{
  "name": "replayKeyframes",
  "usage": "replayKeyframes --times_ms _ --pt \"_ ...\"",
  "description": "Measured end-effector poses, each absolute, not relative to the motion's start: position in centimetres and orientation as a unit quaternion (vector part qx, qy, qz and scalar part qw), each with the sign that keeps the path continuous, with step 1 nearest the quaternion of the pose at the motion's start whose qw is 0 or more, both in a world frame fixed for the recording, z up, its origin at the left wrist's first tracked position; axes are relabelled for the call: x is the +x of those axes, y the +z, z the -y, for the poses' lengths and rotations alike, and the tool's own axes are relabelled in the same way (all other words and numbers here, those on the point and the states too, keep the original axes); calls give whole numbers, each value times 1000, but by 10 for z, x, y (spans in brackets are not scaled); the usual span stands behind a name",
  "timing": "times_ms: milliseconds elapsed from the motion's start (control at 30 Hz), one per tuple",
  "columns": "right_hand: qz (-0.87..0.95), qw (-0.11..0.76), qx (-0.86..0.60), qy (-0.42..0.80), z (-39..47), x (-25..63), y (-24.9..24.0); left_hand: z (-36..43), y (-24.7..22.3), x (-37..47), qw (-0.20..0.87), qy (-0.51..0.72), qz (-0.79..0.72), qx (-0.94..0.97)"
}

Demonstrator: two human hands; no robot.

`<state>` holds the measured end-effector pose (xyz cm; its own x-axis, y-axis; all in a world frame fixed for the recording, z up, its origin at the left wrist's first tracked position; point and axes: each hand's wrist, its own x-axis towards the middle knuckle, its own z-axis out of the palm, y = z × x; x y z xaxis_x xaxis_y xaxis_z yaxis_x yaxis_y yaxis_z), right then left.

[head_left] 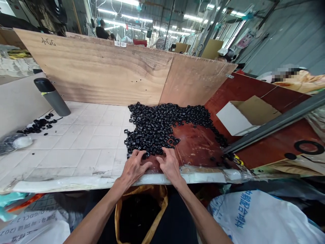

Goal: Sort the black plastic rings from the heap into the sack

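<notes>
At the back of the worktable (83,139) a wooden board (106,71) is standing, and before it a pile of black pieces (154,125) is lying. Below, a bag (118,217) is keeping its inside too dark for us. Our forearms (105,205), cut off below, are stretching forward; left hand (134,166) and right hand (170,165) are curving palm-down at the pile's near edge, thumbs standing apart from fingers. Whether fingertips are touching pieces, we cannot tell.
</notes>
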<state>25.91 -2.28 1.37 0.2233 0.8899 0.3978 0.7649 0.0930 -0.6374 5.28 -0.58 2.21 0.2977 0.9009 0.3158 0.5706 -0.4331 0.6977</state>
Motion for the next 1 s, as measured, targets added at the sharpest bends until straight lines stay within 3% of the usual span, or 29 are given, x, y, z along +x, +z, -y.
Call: replayKeyframes --times_ms 133,300,433,667,800,1000 --pt "672 364 -642 63 4 254 -7 -18 6 65 202 379 -500 752" --pt "665 415 -610 116 8 252 -16 -9 -1 38 295 423 -518 683" --pt "673 389 -614 135 16 252 -10 4 -7 25 333 424 -496 681" --pt "737 418 -522 99 31 249 2 17 -4 28 222 384 -511 736" --pt "701 415 -574 78 30 251 -2 31 3 38 124 382 -502 766" --pt "675 383 -623 100 19 252 -11 26 -5 84 140 309 -502 795"
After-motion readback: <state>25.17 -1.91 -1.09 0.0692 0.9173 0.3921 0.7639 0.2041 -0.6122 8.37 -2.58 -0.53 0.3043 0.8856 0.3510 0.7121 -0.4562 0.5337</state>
